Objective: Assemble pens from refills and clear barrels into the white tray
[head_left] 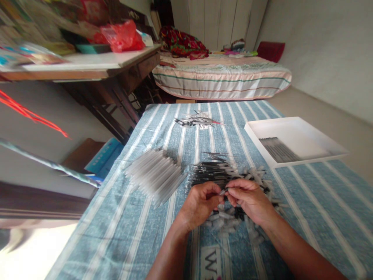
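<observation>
My left hand (pixel 203 201) and my right hand (pixel 247 197) meet over the table, fingertips pinched round a small grey piece (pixel 223 191) between them. Beneath and around them lies a heap of short translucent and black pieces (pixel 224 221). Just behind my hands are thin dark rods (pixel 211 171). On the left, a stack of long translucent tubes (pixel 155 175) lies side by side. A white open box (pixel 305 136) at the right holds a row of grey sticks (pixel 278 149) in its near-left part.
The table has a blue striped cloth (pixel 122 229). Dark slim parts (pixel 195 119) are scattered near its far edge. A desk (pixel 87 66) with a red plastic bag (pixel 124 37) stands at the left. Beyond are a bed (pixel 221 77) and, at lower left, a blue box (pixel 106 157).
</observation>
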Motion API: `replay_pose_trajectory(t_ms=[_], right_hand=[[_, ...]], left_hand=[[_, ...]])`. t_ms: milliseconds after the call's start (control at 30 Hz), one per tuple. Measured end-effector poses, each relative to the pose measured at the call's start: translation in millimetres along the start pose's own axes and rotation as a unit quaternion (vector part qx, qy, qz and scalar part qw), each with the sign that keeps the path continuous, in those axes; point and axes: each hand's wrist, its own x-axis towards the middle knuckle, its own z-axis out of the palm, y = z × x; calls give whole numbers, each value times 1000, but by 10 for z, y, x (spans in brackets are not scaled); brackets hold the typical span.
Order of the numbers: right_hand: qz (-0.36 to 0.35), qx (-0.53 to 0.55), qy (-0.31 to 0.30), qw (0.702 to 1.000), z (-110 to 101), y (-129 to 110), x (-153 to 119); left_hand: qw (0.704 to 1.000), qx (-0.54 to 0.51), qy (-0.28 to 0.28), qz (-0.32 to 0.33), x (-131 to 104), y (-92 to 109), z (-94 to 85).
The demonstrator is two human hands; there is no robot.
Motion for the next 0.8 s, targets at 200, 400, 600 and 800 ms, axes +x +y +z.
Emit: replay_pose_trajectory(t_ms=[200, 400, 600, 800], right_hand=[[-2, -5, -7, 1000, -9, 17, 5], [-5, -37, -17, 999, -31, 35, 0], [-19, -145, -15, 989, -33, -41, -2], [-29, -247, -44, 968, -58, -125, 2]], left_hand=[[1000, -18, -15, -10, -10, 39, 4], [999, -20, -22, -15, -11, 49, 0], [999, 12, -19, -25, -23, 90, -5], [998, 12, -30, -53, -39, 115, -4]])
